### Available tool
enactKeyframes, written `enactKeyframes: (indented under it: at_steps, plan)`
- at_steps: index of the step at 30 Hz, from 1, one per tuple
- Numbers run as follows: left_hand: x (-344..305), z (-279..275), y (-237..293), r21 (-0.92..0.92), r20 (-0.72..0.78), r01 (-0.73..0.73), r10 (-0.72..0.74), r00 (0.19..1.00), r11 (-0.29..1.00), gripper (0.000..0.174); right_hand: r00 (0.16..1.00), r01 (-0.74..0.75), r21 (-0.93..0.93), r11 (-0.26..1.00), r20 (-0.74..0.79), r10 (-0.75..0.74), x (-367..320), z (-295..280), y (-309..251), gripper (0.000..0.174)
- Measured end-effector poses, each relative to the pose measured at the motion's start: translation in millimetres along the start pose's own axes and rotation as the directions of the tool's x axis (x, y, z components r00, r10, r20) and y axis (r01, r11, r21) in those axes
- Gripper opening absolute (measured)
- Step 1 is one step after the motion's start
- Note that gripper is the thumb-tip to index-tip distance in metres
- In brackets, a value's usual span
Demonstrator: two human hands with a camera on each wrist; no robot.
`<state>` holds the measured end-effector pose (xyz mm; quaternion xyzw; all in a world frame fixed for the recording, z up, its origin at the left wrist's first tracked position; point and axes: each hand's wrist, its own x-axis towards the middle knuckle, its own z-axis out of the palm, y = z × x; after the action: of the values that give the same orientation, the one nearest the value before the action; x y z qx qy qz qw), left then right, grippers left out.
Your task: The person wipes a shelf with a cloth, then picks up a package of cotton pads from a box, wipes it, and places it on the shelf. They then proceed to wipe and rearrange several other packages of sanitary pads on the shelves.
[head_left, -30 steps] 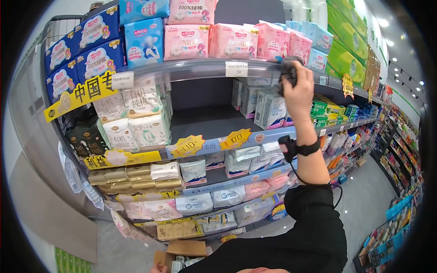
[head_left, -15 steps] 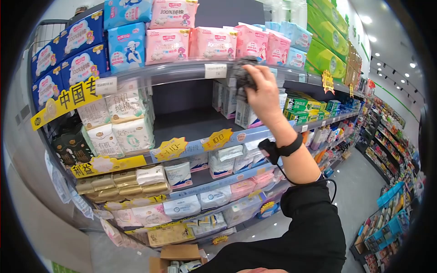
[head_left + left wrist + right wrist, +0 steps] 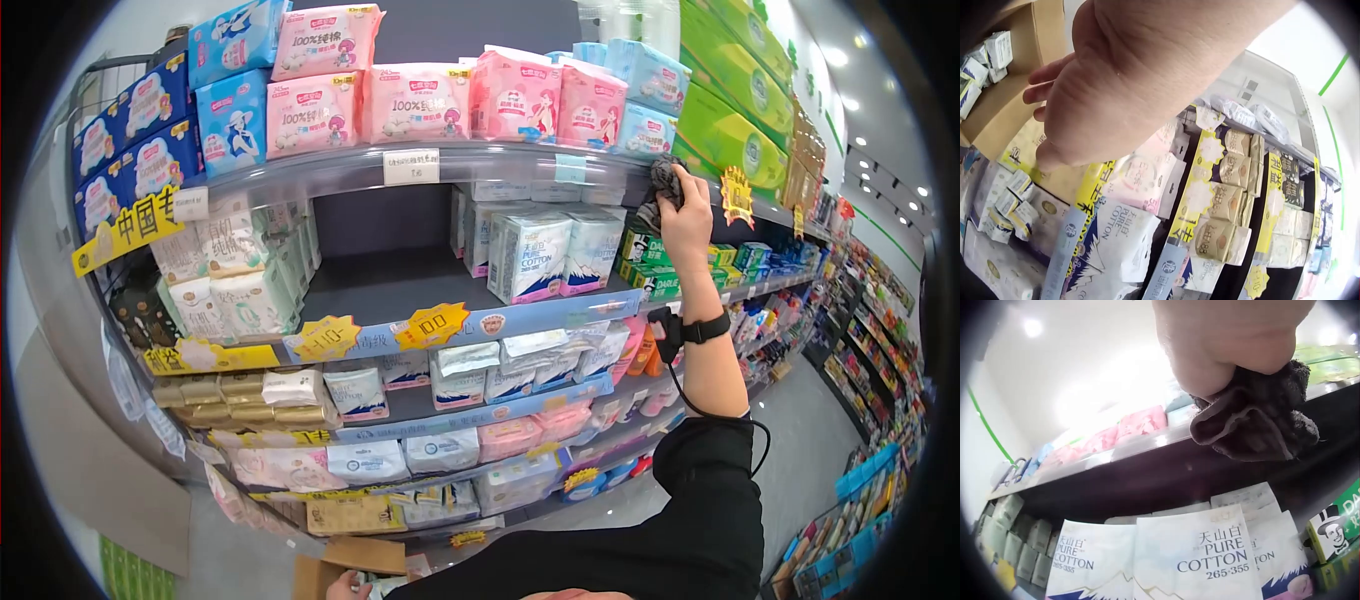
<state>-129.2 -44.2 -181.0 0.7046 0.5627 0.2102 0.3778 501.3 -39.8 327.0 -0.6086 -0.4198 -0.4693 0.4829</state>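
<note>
My right hand grips a crumpled dark grey cloth at the front edge of the upper shelf, below the green packs. In the right wrist view the cloth bunches under the fingers, its folds hanging close to the shelf lip. Below it stand white "Pure Cotton" packs. My left hand is low, its fingers loosely bent beside an open cardboard box of small white packs. Only a bit of this hand shows at the bottom of the head view.
Pink packs and blue packs line the upper shelf. A price tag and yellow starburst signs stick out from shelf fronts. Green toothpaste boxes stand right of the white packs. An aisle floor runs along the right.
The right hand went left along the upper shelf edge with the cloth, then back right, past where it began. The head view shifted too. The left hand left the head view and shows again.
</note>
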Motion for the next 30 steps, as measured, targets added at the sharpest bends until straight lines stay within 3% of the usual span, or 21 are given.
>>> enactKeyframes:
  at_steps: [2, 5, 8, 11, 15, 18, 21, 22, 24, 26, 29, 30]
  plan:
    - [-3, -9, 34, 0.056, 0.015, 0.048, -0.049, 0.999, 0.997, 0.034, 0.999, 0.012, 0.146, 0.989, 0.049, -0.020, -8, 2, -30, 0.041]
    - [-7, -7, 36, 0.185, -0.023, 0.024, -0.020, 1.000, 0.982, 0.036, 0.972, 0.185, 0.291, 0.939, 0.086, -0.218, -20, 17, -93, 0.042]
    - [-14, -9, 30, 0.085, -0.036, 0.144, -0.141, 0.989, 0.986, 0.037, 0.933, 0.245, 0.425, 0.871, 0.141, -0.331, -19, 26, -164, 0.041]
    - [-24, 2, -15, -0.026, -0.133, 0.106, -0.109, 0.985, 0.994, 0.043, 0.888, 0.251, 0.497, 0.831, 0.224, -0.402, -16, 40, -227, 0.039]
    - [-69, -39, 14, 0.034, -0.137, 0.203, -0.197, 0.971, 0.979, 0.055, 0.822, 0.341, 0.509, 0.790, 0.246, -0.513, -21, 64, -317, 0.036]
    - [-88, -48, -4, 0.058, -0.179, 0.284, -0.270, 0.946, 0.957, 0.044, 0.785, 0.385, 0.495, 0.779, 0.269, -0.558, -25, 85, -381, 0.030]
    - [-89, -20, -100, -0.072, -0.180, 0.277, -0.286, 0.941, 0.958, 0.031, 0.766, 0.393, 0.473, 0.789, 0.307, -0.565, -29, 97, -429, 0.030]
    - [-89, -12, -123, -0.066, -0.180, 0.282, -0.290, 0.940, 0.957, 0.031, 0.768, 0.385, 0.476, 0.791, 0.310, -0.561, -29, 95, -431, 0.030]
    - [-91, 0, -160, -0.457, -0.180, 0.229, -0.341, 0.923, 0.860, 0.027, 0.804, 0.299, 0.536, 0.790, 0.305, -0.511, -30, 91, -423, 0.031]
    - [-100, -4, -167, -0.482, -0.127, 0.261, -0.362, 0.924, 0.837, 0.029, 0.820, 0.376, 0.484, 0.790, 0.224, -0.527, -37, 88, -400, 0.033]
    - [-106, -67, -81, -0.022, -0.056, 0.362, -0.363, 0.930, 0.932, 0.041, 0.858, 0.351, 0.392, 0.851, 0.230, -0.460, -44, 69, -357, 0.036]
    - [-104, -72, -77, -0.015, -0.040, 0.365, -0.366, 0.930, 0.931, 0.041, 0.867, 0.351, 0.373, 0.859, 0.216, -0.448, -44, 64, -340, 0.037]
